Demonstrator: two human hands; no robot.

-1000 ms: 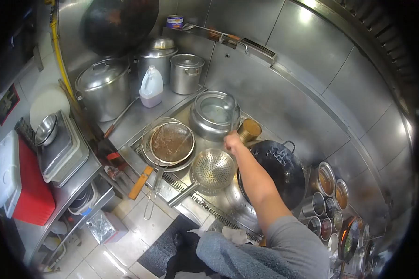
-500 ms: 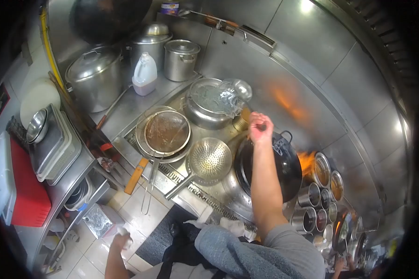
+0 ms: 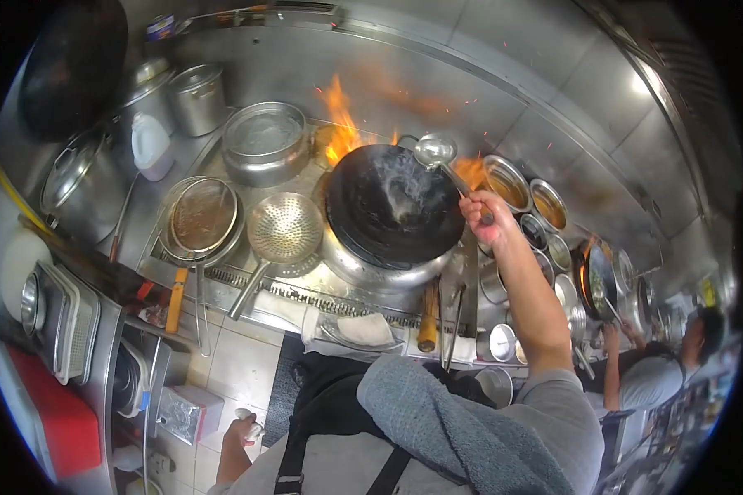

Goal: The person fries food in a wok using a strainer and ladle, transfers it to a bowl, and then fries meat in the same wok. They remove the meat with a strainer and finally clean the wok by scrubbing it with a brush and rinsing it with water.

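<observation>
right hand (image 3: 479, 210) closed round ladle (image 3: 435, 152) handle, bowl raised over far rim of black wok (image 3: 392, 206) | wok on burner, steaming, flames (image 3: 338, 124) behind it | left hand (image 3: 246, 429) low by the floor, clutching something pale, grip unclear | perforated strainer (image 3: 285, 228) just left of wok | seasoning pots (image 3: 520, 194) to right

A perforated strainer (image 3: 286, 227) rests beside a lidded stockpot (image 3: 73, 186).
</observation>
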